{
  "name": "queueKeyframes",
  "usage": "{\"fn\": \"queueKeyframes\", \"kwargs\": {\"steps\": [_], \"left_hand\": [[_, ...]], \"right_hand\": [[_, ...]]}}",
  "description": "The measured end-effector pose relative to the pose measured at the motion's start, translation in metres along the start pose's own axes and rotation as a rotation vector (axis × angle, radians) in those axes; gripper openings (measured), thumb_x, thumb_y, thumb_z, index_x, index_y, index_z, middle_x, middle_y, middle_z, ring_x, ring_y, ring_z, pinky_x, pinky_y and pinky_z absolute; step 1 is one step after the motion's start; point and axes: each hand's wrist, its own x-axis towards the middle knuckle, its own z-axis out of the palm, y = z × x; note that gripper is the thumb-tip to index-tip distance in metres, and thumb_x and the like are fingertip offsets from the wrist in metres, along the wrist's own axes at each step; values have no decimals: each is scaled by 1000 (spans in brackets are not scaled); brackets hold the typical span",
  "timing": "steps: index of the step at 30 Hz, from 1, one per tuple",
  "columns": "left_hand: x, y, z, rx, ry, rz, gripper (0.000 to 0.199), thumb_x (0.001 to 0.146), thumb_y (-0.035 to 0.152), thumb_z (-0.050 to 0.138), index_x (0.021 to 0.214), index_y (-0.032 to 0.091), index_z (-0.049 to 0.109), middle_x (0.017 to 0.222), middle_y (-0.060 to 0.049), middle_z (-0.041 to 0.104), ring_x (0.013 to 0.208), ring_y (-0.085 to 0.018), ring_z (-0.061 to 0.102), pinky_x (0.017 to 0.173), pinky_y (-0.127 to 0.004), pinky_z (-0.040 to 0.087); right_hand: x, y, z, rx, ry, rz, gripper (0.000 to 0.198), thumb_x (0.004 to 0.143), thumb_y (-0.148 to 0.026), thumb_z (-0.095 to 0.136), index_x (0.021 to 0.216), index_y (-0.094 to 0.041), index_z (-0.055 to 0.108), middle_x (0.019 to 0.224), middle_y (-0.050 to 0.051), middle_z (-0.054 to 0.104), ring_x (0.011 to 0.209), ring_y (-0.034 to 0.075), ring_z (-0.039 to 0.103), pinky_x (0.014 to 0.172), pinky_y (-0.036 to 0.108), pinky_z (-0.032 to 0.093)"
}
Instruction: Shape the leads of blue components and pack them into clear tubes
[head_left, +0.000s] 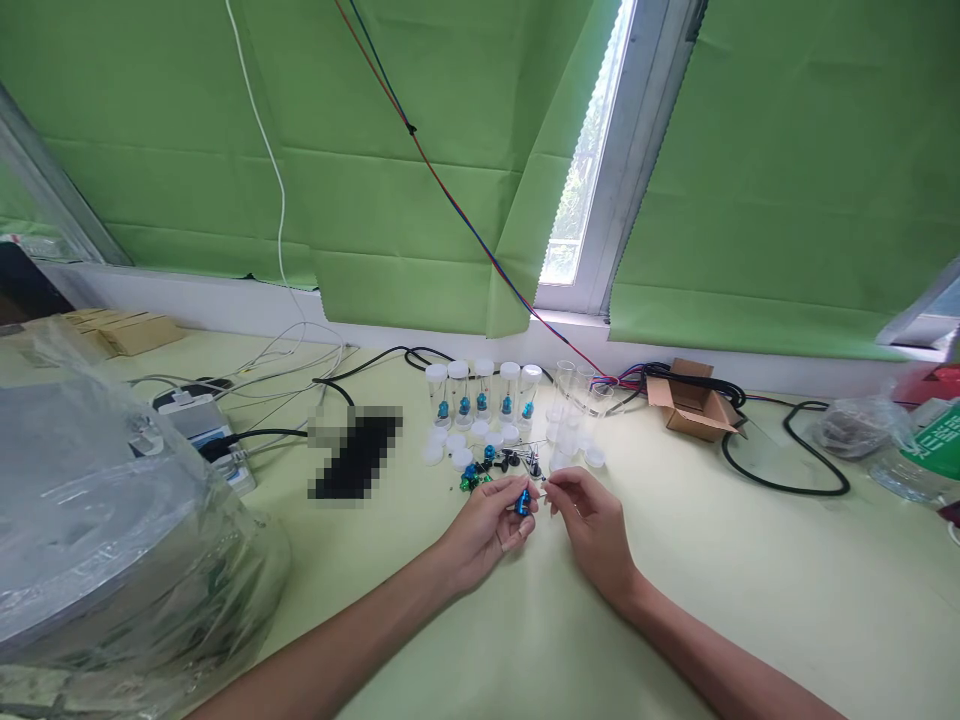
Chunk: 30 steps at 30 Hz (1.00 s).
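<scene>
Between the thumb and fingers of my left hand (491, 525) is a small shiny blue metal part (523, 502). Close beside it, the fingertips of my right hand (589, 525) are pinched together; whatever they hold is too small to make out. Just beyond my hands lies a loose cluster of blue and green parts (472, 477), black pieces (511, 459) and thin metal pins. Behind them stand several capped clear tubes (484, 392), each with a blue part inside. White caps (461, 459) lie in front of these tubes.
Uncapped clear tubes (565, 400) stand right of the capped ones. Farther right are an open cardboard box (694, 405), black cables (787, 490) and a bottle (926, 455). A plastic-wrapped machine (112, 540) fills the left, with a power strip (225, 450) behind it.
</scene>
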Motion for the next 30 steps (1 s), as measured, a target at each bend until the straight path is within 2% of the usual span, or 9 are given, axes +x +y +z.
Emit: {"fn": "queueKeyframes", "kwargs": {"steps": [5,10,16,22,30], "left_hand": [[0,-2,1,-1,34,4,21,81,30,70,78,9,65,67,-3,58,48,-5,53,37,-12,34],[0,-4,4,-13,30,-9,22,80,30,71,77,9,65,67,-3,59,48,-6,54,38,-12,36],[-2,-6,8,-25,37,1,22,79,28,72,76,9,62,60,-1,55,46,-7,53,35,-13,35],[-2,-9,7,-21,15,11,24,80,31,72,79,9,63,61,0,56,47,-6,54,35,-12,37],[-3,-12,11,-39,62,21,22,80,29,72,78,9,66,62,-2,60,48,-8,57,38,-13,42]], "right_hand": [[-1,-3,-1,9,17,2,9,91,-26,58,87,-20,61,76,2,62,64,15,59,60,28,51],[-1,-10,1,-68,10,-64,9,92,-24,57,85,-20,62,80,4,62,75,18,60,67,30,50],[-2,-14,3,-105,-67,-140,13,94,-20,54,83,-21,62,92,6,61,88,20,60,77,33,49],[-4,-14,5,-116,-58,-138,15,94,-22,54,81,-21,62,92,7,61,88,21,60,76,34,51],[-5,-16,6,-143,-30,-162,11,92,-20,56,86,-21,66,92,7,62,87,22,61,76,35,52]]}}
